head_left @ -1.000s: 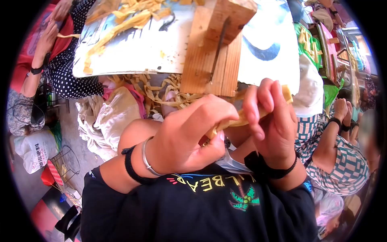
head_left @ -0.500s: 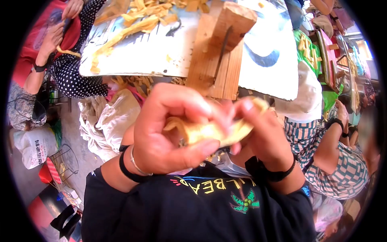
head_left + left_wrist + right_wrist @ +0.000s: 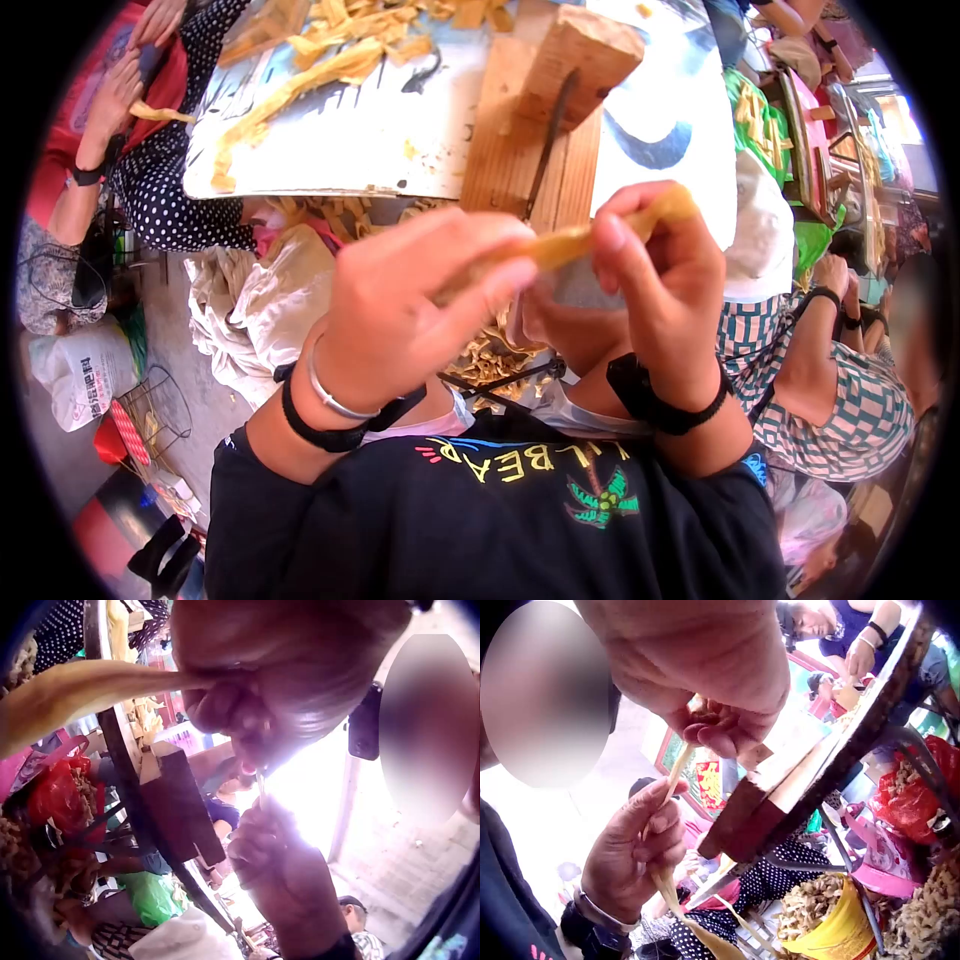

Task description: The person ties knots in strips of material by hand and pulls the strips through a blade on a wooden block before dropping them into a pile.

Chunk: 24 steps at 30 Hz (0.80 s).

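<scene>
A yellow-tan, flat, pliable strip (image 3: 562,247) stretches between both hands in front of the wooden stand. My left hand (image 3: 395,300), with a silver bracelet, pinches it between thumb and fingers. My right hand (image 3: 668,285) grips the other end, its thumb on top and fingers curled round it. In the right wrist view a long tail of the strip (image 3: 697,930) hangs below the left hand. The left wrist view shows the strip wide and twisted at that side. Behind the hands, the wooden stand (image 3: 490,150) carries a thin metal rod or blade (image 3: 546,150).
More yellow strips (image 3: 340,55) lie heaped on the white tabletop (image 3: 300,150). Strip pieces fill a yellow bucket (image 3: 829,934) and a red bag (image 3: 922,791) below the table. Other people sit on both sides. Pale cloth (image 3: 275,300) lies beside my knee.
Half a second ago the hands were close together with the strip bunched and broad between them. Now they have drawn apart and raised it, and it looks narrow and stretched.
</scene>
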{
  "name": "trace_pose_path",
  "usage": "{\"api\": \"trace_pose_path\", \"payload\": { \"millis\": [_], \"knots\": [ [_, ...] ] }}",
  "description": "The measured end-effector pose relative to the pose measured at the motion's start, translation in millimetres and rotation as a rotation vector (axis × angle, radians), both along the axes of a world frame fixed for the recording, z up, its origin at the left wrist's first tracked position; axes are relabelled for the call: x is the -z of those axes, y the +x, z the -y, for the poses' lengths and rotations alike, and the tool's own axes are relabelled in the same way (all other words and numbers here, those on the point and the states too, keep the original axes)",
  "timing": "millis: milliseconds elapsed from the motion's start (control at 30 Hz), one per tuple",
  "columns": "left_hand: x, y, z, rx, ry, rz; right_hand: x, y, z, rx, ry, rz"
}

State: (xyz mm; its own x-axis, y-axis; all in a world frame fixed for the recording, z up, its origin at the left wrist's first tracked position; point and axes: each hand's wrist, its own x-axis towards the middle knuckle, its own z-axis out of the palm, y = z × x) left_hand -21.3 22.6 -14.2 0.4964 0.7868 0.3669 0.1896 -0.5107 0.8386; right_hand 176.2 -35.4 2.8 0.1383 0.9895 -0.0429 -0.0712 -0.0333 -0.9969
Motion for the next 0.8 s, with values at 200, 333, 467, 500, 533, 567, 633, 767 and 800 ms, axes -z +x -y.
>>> {"api": "trace_pose_path", "payload": {
  "millis": [200,333,467,500,533,567,633,767,800],
  "knots": [
    [9,20,-22,-0.238,-0.163,-0.03,31,-2,-38,0.167,0.296,0.439],
    [12,25,-23,-0.252,-0.1,-0.161,35,4,-43,0.181,0.239,0.76],
    [26,16,-17,-0.271,-0.322,0.198,25,11,-19,0.057,0.252,0.509],
    [19,11,-12,-0.184,-0.366,0.3,11,17,-18,-0.17,0.435,0.672],
    [12,11,-7,-0.139,-0.399,0.36,-2,12,-13,-0.198,0.409,0.769],
    [7,13,-2,-0.093,-0.43,0.42,0,7,-9,-0.19,0.429,0.779],
    [1,17,8,0.118,-0.461,0.425,3,-1,-2,-0.173,0.471,0.8],
    [-9,14,23,0.262,-0.802,0.448,-10,-19,15,-0.171,0.157,0.161],
    [-11,10,21,0.277,-0.79,0.367,-8,-19,14,-0.135,0.144,-0.077]
  ]
}}
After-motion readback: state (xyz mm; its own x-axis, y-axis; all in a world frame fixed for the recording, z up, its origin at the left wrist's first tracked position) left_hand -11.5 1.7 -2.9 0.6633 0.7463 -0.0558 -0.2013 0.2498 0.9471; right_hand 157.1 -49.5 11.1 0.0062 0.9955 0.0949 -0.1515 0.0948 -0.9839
